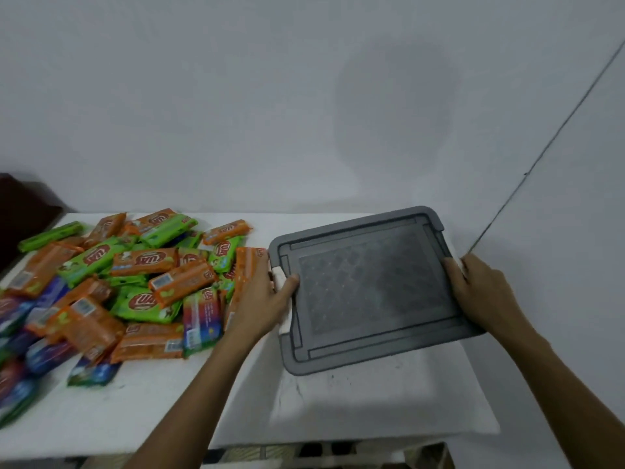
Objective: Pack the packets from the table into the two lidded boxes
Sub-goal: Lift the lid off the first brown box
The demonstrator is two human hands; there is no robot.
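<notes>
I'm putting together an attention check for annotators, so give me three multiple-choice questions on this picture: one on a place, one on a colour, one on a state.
1. Where does the pile of packets lie relative to the box?
A. On top of it.
B. To its left on the table.
C. To its right.

2. What colour is the lid?
A. Red.
B. Yellow.
C. Grey.

3. What are the hands doing?
A. The left hand and right hand grip opposite edges of the lid.
B. Both hold packets.
C. Both lie flat on the table.

Answers: 1 B, the packets are heaped on the table beyond the left hand. 2 C, the patterned top is dark grey. 3 A, a thumb or fingers curl over the lid's left and right edges.
</notes>
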